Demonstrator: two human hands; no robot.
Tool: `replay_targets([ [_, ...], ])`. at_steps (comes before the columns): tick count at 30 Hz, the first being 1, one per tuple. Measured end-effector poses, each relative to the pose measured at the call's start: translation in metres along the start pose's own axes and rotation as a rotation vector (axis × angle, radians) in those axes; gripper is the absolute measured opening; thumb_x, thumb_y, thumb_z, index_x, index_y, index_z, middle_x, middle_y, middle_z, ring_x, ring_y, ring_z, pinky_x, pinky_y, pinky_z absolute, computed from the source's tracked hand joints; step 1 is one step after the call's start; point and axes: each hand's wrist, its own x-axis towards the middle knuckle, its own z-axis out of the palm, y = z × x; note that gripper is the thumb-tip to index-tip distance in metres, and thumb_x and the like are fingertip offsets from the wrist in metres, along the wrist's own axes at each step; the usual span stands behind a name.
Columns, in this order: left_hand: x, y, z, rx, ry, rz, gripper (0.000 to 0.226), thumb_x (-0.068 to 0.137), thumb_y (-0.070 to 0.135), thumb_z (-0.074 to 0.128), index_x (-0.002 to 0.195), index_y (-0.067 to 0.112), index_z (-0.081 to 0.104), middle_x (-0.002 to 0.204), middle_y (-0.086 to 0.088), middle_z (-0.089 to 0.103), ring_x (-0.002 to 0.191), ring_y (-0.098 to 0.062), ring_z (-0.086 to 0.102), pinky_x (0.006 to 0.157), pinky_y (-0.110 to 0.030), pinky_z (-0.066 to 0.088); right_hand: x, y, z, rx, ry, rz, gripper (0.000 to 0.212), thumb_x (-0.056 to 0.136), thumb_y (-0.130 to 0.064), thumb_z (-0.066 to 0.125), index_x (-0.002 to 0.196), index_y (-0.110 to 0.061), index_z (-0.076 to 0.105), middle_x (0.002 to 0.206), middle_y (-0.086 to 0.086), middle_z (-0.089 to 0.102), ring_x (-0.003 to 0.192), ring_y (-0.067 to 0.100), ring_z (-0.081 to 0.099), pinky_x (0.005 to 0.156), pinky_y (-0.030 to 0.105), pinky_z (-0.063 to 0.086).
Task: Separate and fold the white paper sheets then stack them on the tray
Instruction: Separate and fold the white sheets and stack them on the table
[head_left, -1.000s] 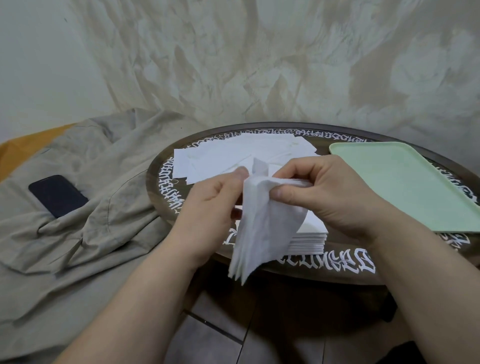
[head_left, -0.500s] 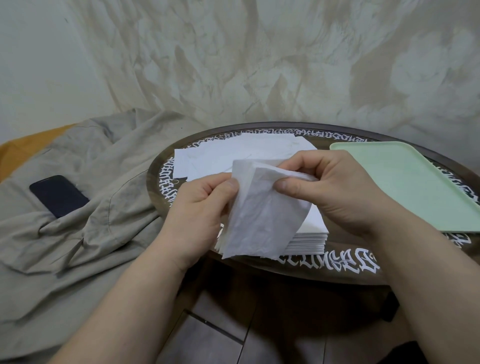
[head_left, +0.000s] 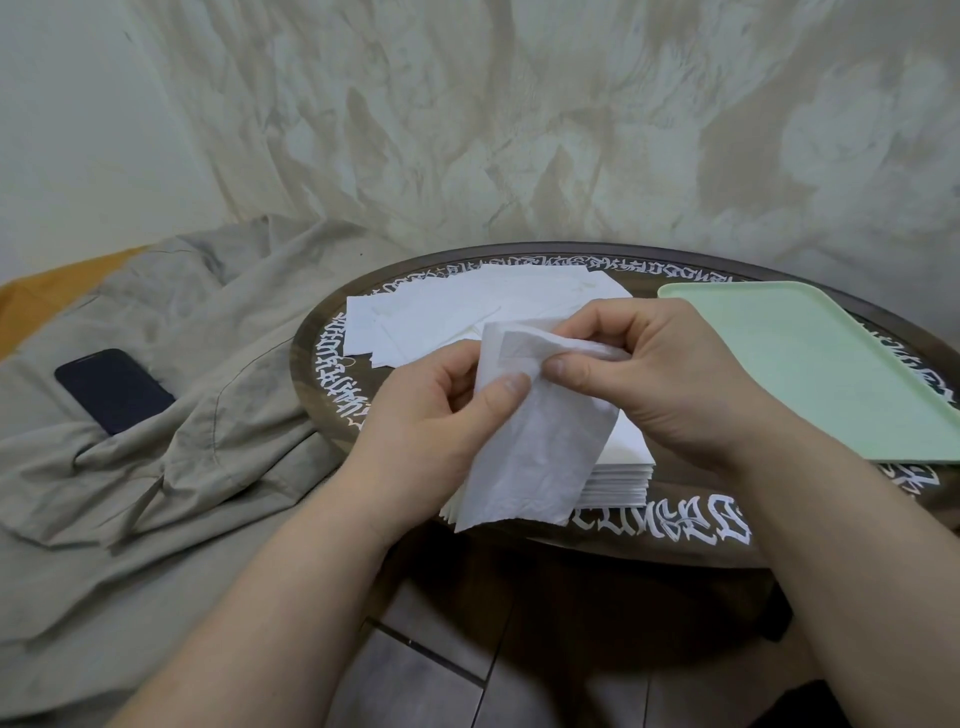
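A: Grip first. What do the hands have?

B: Left hand (head_left: 436, 415) and right hand (head_left: 660, 374) both pinch one thin white sheet (head_left: 535, 441) near its top edge. Left thumb lies on the front, the fingers curled behind. Right thumb and forefinger nip the top right part, bunching it. The thumbs are close together.

A: Sheet's position?

B: Held up off the table, hanging crumpled, lower edge over the near rim. Directly behind it, a squared stack of white sheets (head_left: 623, 467) on the round dark table (head_left: 649, 525) with white lettering round its rim.

A: Further out?

B: Loose sheets (head_left: 467, 312) spread flat at the table's far side. Pale green tray (head_left: 810, 364) on the right, nothing on its visible surface. Left of the table, rumpled grey cloth (head_left: 182, 415) with a dark phone (head_left: 111, 389) lying on it.
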Motion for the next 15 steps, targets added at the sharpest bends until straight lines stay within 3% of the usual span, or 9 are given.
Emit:
replay_targets([
  [4,0.0028,-0.0029,0.0,0.144,0.045,0.022,0.034,0.078,0.05,0.058,0.104,0.032,0.069,0.098,0.003,0.075,0.097,-0.025,0.07,0.087,-0.054,0.054,0.0005,0.0006,0.0014,-0.034,-0.02,-0.017,0.012,0.08,-0.005,0.074,0.076,-0.015,0.072,0.077,-0.003,0.072,0.073,0.005,0.063,0.07,0.023,0.049],
  [10,0.0019,-0.0002,0.0001,0.257,0.058,0.037,0.043,0.081,0.055,0.049,0.107,0.025,0.067,0.098,0.004,0.073,0.097,-0.024,0.068,0.086,-0.055,0.052,0.0009,0.0014,0.0034,-0.066,-0.042,-0.053,0.009,0.082,-0.006,0.073,0.078,-0.014,0.072,0.075,-0.005,0.071,0.07,0.002,0.061,0.068,0.018,0.048],
  [15,0.0015,0.001,0.0009,0.316,0.048,0.042,0.035,0.089,0.042,0.047,0.11,0.021,0.065,0.101,0.008,0.071,0.099,-0.016,0.066,0.088,-0.05,0.051,0.0014,0.0011,0.0044,-0.102,-0.042,-0.055,0.007,0.081,-0.008,0.073,0.078,-0.014,0.072,0.078,-0.002,0.072,0.07,0.001,0.06,0.067,0.016,0.048],
])
